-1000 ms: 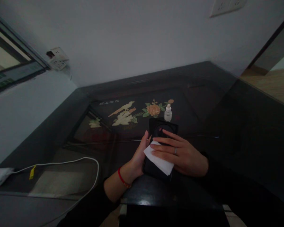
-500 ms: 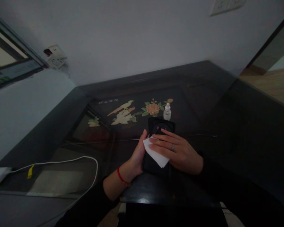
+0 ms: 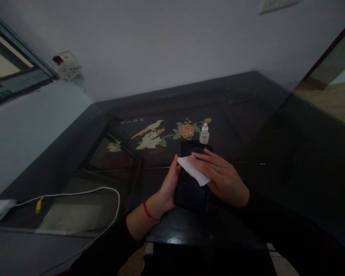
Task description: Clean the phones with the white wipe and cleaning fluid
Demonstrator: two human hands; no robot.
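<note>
Two hands meet over one dark, phone-like slab point(image 3: 191, 193), which lies low in the middle of the view, at the near side of the black table point(image 3: 261, 122). Its long axis runs away from the person, the far end leaning slightly right, toward a small dropper bottle point(image 3: 204, 135) upright just beyond it. The left hand point(image 3: 169, 188) clasps the left long edge, thumb laid along it and pointing away; its other fingers are mostly hidden. The right hand point(image 3: 226, 177) is the nearer to the far end, reaching in from the right, palm down, across the long axis. Its fingers are extended and close together, holding a white tissue point(image 3: 194, 171) against the slab's far half, with the thumb out of sight. From those fingertips, the slab's uncovered part lies toward the person. The tissue's left corner comes up to the left thumb's tip; whether they touch, I cannot tell.
</note>
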